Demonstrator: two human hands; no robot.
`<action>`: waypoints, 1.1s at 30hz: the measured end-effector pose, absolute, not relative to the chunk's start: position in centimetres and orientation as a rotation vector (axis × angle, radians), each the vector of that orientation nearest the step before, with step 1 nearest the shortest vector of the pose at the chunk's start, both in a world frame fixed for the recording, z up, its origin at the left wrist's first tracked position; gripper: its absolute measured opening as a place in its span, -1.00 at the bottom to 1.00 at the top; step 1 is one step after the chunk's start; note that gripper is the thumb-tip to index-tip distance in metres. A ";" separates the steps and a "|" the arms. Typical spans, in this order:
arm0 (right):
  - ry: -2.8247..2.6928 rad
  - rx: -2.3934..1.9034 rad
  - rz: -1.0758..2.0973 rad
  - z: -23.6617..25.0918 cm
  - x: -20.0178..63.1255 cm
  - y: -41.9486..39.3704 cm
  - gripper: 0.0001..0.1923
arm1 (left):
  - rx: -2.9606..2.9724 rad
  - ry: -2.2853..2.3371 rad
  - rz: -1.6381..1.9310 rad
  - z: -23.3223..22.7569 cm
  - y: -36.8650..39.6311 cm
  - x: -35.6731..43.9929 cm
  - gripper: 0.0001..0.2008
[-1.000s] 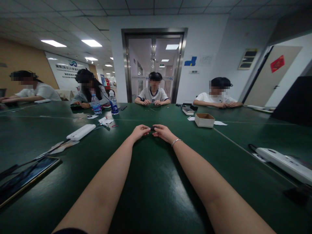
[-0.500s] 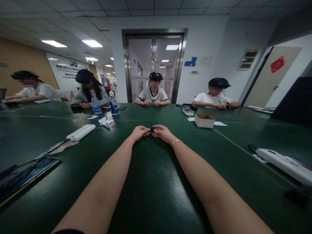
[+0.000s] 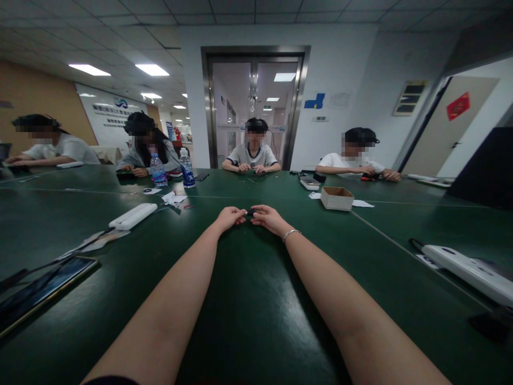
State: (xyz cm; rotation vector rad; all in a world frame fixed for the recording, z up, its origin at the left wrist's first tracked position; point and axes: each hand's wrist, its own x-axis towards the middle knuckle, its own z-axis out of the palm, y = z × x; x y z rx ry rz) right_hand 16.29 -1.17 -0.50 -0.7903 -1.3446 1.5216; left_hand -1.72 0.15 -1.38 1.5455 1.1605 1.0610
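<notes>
Both arms reach out over the dark green table [image 3: 256, 299]. Between my fingertips is a small black piece [image 3: 249, 213], too small to tell its kind. My left hand [image 3: 231, 217] pinches its left end, where a small light spot shows. My right hand [image 3: 268, 219] closes on its right end, with a silvery bracelet [image 3: 291, 233] at the wrist. The hands are a short way apart, and the piece bridges the gap.
A white power strip [image 3: 133, 216] and a phone [image 3: 48, 291] lie on the left. Two bottles [image 3: 187, 170] stand farther back. At the right are a small open box [image 3: 336, 198] and another power strip [image 3: 468, 270]. Several people sit around the table.
My hands and the black piece hold nearly the same place. Across the table at the right, a person's hands have moved slightly apart, and something orange shows there.
</notes>
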 end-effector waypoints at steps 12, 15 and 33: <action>-1.372 -0.787 1.521 -0.7 16.2 -1.0 -0.74 | 1.552 1.193 1.050 -1.3 0.1 -1.6 -0.62; -1.375 -0.788 1.522 -0.7 16.2 -0.9 -0.73 | 1.562 1.207 1.059 -1.3 0.2 -1.6 -0.61; -1.442 -0.760 1.534 -0.5 16.3 -1.1 -0.71 | 1.706 1.318 1.002 -1.1 -0.1 -1.8 -0.53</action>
